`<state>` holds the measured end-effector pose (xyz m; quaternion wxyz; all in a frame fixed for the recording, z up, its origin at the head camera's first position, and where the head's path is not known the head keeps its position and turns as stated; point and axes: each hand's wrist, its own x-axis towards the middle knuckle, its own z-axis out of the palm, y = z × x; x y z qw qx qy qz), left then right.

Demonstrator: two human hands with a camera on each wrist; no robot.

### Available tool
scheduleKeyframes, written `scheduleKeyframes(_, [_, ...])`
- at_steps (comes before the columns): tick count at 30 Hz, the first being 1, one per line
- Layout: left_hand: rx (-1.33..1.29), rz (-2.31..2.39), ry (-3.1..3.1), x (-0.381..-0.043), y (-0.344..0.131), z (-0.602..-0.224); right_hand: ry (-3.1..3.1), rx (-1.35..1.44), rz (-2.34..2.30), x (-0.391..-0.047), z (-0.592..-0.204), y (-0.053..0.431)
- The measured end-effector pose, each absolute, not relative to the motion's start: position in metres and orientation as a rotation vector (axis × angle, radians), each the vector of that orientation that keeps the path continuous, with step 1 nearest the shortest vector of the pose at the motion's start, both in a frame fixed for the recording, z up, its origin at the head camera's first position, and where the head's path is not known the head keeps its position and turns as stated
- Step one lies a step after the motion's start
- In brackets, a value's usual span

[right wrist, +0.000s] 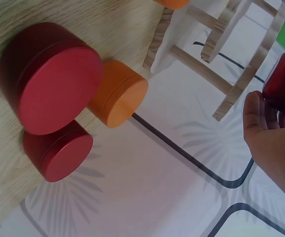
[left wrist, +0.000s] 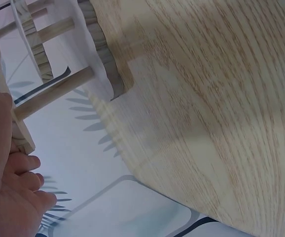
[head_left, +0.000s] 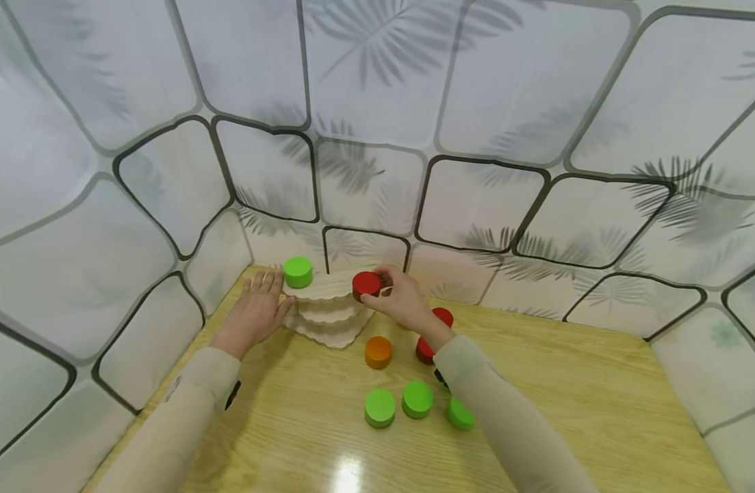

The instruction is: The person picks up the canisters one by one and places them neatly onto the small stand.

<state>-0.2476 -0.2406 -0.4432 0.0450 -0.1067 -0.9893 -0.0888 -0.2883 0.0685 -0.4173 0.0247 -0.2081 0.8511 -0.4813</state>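
My right hand (head_left: 404, 299) pinches a red round tin (head_left: 366, 286) between thumb and fingers at the right end of the top tier of a wavy-edged wooden stand (head_left: 335, 333). Whether that tin touches the tier cannot be told. At the stand's left end, my left hand (head_left: 258, 311) holds the top tier's corner, thumb at the front edge and fingers along the side. A green tin (head_left: 298, 272) sits on the top tier beside the left fingers. In the left wrist view, wooden dowels (left wrist: 56, 92) join the tiers.
On the wooden table (head_left: 291, 411) stand an orange tin (head_left: 378, 352), green tins (head_left: 380, 409) and red tins (head_left: 441, 317), some partly behind the right forearm. The right wrist view shows another orange tin (right wrist: 127, 101) near the reds. A patterned, padded wall (head_left: 371, 192) rises directly behind the stand.
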Motion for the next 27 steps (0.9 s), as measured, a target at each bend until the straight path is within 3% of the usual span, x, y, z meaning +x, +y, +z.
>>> scheduleKeyframes(27, [-0.235,-0.289,-3.111,-0.244,-0.236,-0.436,2.629,-0.635,-1.447,-0.301,-0.418,0.021])
